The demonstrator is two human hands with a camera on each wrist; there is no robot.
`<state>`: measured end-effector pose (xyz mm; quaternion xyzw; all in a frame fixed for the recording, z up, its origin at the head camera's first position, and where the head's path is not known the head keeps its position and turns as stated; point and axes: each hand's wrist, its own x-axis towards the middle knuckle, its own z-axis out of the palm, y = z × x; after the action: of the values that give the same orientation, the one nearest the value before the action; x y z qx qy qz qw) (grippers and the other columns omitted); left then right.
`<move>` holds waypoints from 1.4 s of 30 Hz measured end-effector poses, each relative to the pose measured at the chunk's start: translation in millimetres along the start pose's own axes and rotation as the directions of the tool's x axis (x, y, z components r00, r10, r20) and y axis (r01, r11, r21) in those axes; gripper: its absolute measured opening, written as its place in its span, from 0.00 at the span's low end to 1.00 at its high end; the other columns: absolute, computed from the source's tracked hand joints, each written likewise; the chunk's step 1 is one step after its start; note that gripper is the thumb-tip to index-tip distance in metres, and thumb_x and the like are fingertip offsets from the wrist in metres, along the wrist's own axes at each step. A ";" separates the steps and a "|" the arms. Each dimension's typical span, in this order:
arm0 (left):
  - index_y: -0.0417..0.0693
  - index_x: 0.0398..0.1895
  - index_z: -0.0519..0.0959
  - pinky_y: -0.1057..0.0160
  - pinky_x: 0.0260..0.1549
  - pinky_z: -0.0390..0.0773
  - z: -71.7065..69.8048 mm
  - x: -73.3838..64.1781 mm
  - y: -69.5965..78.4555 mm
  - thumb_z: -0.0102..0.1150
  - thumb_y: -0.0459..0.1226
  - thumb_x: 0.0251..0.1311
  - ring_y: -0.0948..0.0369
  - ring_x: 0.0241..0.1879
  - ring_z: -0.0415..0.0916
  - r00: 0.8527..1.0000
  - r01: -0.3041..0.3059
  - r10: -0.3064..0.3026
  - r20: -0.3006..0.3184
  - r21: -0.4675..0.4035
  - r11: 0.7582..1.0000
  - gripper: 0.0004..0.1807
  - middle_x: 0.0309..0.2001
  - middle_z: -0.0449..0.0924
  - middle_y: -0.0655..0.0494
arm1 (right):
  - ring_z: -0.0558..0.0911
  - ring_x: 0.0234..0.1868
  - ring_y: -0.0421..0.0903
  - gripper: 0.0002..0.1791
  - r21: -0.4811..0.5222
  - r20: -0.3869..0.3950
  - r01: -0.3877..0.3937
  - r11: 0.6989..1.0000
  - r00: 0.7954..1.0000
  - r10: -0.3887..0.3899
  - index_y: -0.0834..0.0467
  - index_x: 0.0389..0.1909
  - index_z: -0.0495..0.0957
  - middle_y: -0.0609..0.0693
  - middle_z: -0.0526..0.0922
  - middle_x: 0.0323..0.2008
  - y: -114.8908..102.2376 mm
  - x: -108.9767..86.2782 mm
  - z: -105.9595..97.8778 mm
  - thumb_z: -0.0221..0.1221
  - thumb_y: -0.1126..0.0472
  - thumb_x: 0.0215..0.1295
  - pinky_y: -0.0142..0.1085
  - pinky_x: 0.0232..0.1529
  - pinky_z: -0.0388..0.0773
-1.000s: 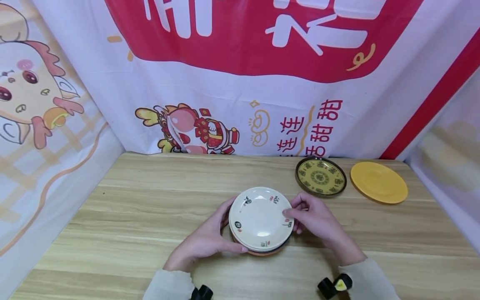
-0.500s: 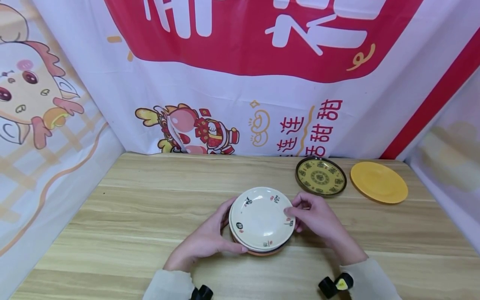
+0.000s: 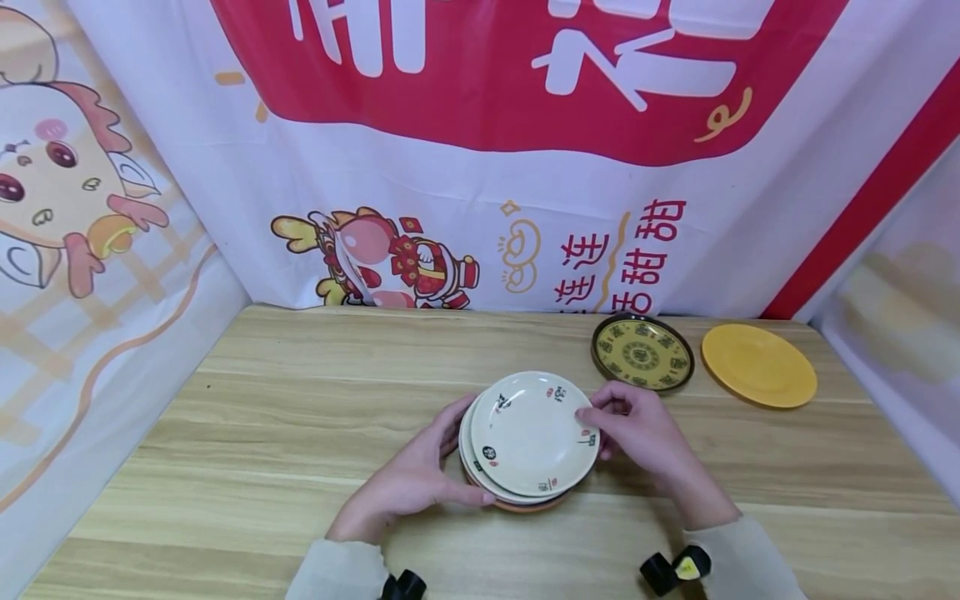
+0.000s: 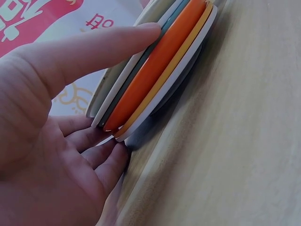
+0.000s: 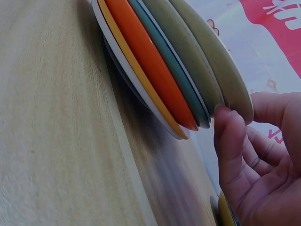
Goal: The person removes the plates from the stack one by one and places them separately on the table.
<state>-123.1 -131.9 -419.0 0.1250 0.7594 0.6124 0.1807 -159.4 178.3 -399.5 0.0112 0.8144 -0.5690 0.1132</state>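
A cream plate (image 3: 536,433) with small black and red characters tops a stack in the head view, shifted right of the similar plate (image 3: 480,473) under it. My right hand (image 3: 637,429) pinches its right rim, thumb above and fingers below. Around the left side of the stack, my left hand (image 3: 420,475) holds the lower plates steady, its thumb at the front edge. The left wrist view shows an orange plate (image 4: 150,70) within the stack, over yellow and white ones. A teal plate (image 5: 176,70) lies above the orange one in the right wrist view.
Behind my right hand lies a dark-rimmed, olive patterned plate (image 3: 642,354). A plain yellow plate (image 3: 759,367) is beside it at the far right. The wooden table (image 3: 300,400) ends at a printed cloth backdrop (image 3: 480,208).
The top cream plate has slid right across the stack with my right hand, baring more of the plate beneath on the left. My left hand has stayed in place.
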 end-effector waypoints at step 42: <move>0.50 0.88 0.52 0.46 0.86 0.50 -1.1 -0.1 -1.7 0.87 0.31 0.42 0.47 0.86 0.53 1.000 -0.012 0.012 -0.004 0.012 1.000 0.69 0.87 0.54 0.50 | 0.82 0.28 0.44 0.18 0.017 0.018 0.002 1.000 1.000 -0.003 0.65 0.54 0.82 0.52 0.86 0.36 2.2 1.3 0.6 0.66 0.56 0.75 0.34 0.28 0.86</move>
<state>-123.4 -133.3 -420.4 0.1293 0.7626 0.6092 0.1749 -160.3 178.4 -402.0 0.0060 0.8085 -0.5761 0.1198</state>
